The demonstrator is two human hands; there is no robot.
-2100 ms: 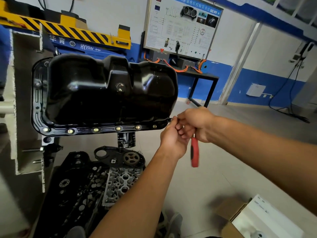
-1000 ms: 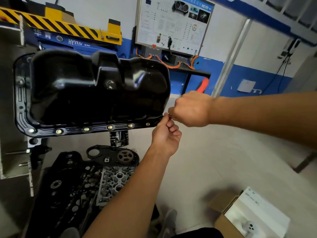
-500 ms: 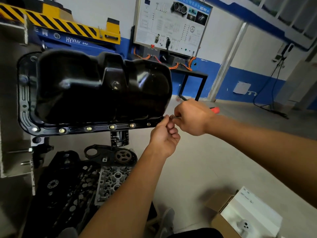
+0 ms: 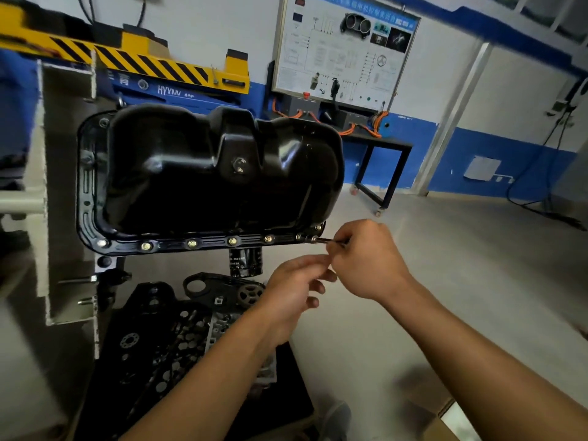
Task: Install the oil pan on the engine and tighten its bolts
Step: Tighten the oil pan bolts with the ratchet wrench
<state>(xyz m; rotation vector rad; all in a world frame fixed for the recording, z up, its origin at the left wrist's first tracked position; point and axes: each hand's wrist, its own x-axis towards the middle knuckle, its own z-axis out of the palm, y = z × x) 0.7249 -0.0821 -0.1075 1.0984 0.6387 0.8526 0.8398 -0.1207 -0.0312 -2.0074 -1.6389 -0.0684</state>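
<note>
The black oil pan (image 4: 203,173) sits on the engine, with its flange facing me. A row of bolts (image 4: 232,240) runs along the lower flange edge. My right hand (image 4: 366,259) grips a wrench (image 4: 327,240). Its thin dark shaft reaches left onto the bolt at the flange's lower right corner (image 4: 313,239). The handle is hidden inside the fist. My left hand (image 4: 292,284) is just below and to the left, with its lower fingers loosely curled and free. Its thumb and forefinger meet my right hand, and I cannot see whether they hold the tool.
A black oil filter (image 4: 245,262) hangs under the flange. Engine parts lie on a dark tray (image 4: 165,351) on the floor below. The grey stand plate (image 4: 63,192) is at the left. A cardboard box (image 4: 445,421) sits at the lower right, and a black table (image 4: 381,167) stands behind.
My left hand has left the corner bolt and dropped lower. My right hand has turned the wrench, so its red handle is out of sight. The view has shifted right.
</note>
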